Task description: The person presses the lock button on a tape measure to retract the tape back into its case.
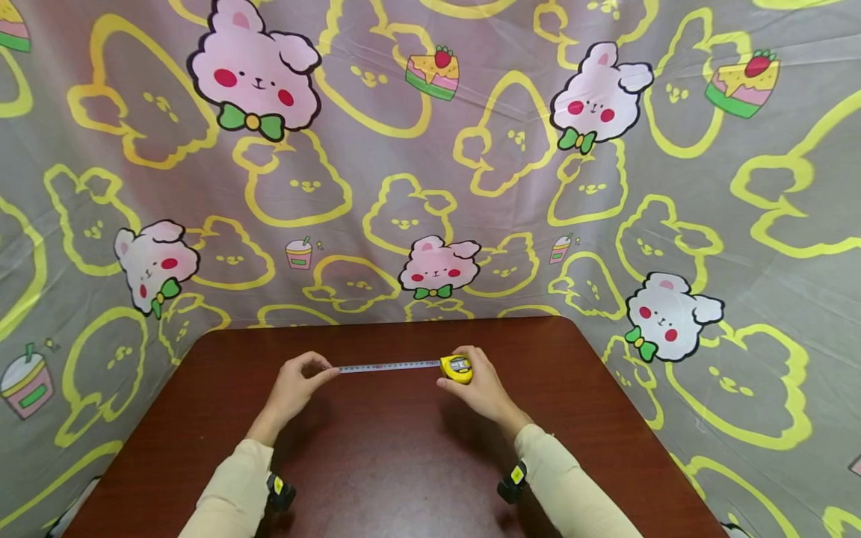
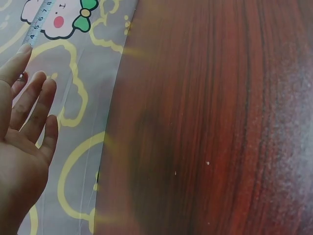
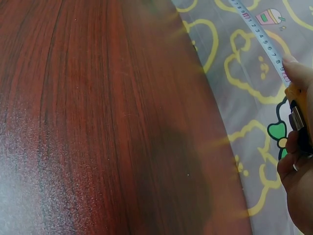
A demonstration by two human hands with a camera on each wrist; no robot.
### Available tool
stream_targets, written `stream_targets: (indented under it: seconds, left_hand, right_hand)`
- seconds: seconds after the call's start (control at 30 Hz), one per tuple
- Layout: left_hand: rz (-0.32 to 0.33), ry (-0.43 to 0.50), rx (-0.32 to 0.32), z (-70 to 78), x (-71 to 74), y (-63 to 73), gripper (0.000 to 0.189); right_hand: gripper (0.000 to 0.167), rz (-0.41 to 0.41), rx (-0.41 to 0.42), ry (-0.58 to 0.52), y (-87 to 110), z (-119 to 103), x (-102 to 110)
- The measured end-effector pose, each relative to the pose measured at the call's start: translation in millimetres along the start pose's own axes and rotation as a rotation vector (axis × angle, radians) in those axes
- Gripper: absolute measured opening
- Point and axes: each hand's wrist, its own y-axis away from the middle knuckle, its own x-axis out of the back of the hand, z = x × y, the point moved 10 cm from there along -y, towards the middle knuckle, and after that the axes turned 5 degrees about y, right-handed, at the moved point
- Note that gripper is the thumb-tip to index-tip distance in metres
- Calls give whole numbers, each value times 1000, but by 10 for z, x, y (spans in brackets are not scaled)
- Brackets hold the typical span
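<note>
Tape measure (image 1: 459, 369) with rounded yellow case, held in the right hand's grip (image 1: 487, 390) above the glossy reddish-brown wood-grain desk (image 1: 397, 448). Stretches leftward as a straight, pale, numbered blade (image 1: 390, 367), pinched near the end in the left hand's grip (image 1: 294, 387). Behind, grey fabric (image 1: 504, 172) with yellow outlines.

**Grey cloth (image 1: 498, 45) surrounding a brown table (image 1: 390, 433)**

I'm facing cloth that is hanging behind the table and along both its sides. Yellow outlines (image 1: 403, 222) are covering it, with white bunnies (image 1: 437, 269) wearing green bows (image 1: 433, 292) among cups (image 1: 299, 254) and cakes (image 1: 433, 73). A pinkish tint (image 1: 158, 22) is colouring its upper left. A pale sheen (image 1: 390, 515) is brightening the table near me.
</note>
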Motion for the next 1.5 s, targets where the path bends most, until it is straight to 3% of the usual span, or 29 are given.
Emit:
stream_targets:
  seconds: [1.0,1.5]
  left_hand:
    - [-12,42,-10,47,-236,-37,17]
    - [-23,62,-20,58,-371,-38,18]
  right_hand:
    - [60,-26,-15,-28,-20,-79,-221]
    - [62,-27,-12,-23,-8,-92,-232]
